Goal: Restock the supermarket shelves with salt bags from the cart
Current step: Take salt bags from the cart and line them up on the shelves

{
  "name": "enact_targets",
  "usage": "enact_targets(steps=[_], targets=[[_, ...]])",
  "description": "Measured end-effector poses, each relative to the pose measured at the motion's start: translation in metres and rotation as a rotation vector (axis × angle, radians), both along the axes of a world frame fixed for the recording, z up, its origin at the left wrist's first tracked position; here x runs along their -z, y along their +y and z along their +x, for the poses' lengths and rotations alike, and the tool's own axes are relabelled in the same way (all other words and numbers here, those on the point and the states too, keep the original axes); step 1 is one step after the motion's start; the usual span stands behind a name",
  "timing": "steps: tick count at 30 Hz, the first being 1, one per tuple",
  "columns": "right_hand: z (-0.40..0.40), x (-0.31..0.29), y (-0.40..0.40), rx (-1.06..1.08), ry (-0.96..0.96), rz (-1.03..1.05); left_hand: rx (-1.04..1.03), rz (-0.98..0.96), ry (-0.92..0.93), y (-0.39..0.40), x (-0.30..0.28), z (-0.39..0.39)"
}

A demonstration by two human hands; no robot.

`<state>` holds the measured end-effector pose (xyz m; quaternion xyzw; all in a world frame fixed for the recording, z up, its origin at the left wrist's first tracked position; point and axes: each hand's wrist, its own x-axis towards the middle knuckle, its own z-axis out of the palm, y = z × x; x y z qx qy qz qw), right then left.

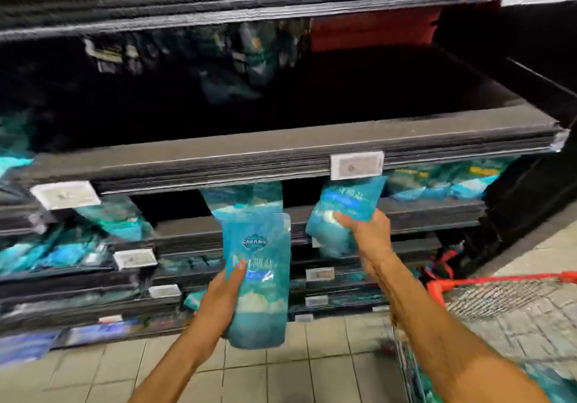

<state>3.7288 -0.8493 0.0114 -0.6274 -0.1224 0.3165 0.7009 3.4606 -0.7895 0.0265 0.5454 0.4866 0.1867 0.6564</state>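
My left hand (223, 298) grips a blue salt bag (260, 281) upright by its left side, in front of the lower shelves. My right hand (363, 231) grips a second blue salt bag (343, 212), tilted, just under the front edge of the wide dark shelf (281, 156). That shelf's top looks bare and dark. Another salt bag (243, 199) stands on the shelf below it, behind the bag in my left hand. The cart (499, 302), with a red rim and wire mesh, is at the lower right beside my right forearm. The picture is blurred.
Blue salt bags lie on the lower shelves at left (62, 253) and at right (443, 184). White price tags (357, 165) clip to the shelf edges. A red box (374, 33) sits at the back of the upper shelf. The tiled floor (281, 368) runs below.
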Motion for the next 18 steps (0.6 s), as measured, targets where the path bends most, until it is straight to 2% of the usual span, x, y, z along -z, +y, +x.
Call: enact_targets(steps=[8, 11, 18], targets=[[0.003, 0.019, 0.097, 0.001, -0.140, -0.116, -0.113, -0.057, -0.005, 0.015, 0.026, -0.028], [-0.005, 0.039, 0.111, -0.063, -0.206, -0.144, -0.145, -0.078, -0.011, 0.019, 0.035, -0.029], [-0.009, 0.055, 0.122, -0.158, -0.221, -0.181, -0.165, -0.110, -0.042, 0.023, 0.041, -0.021]])
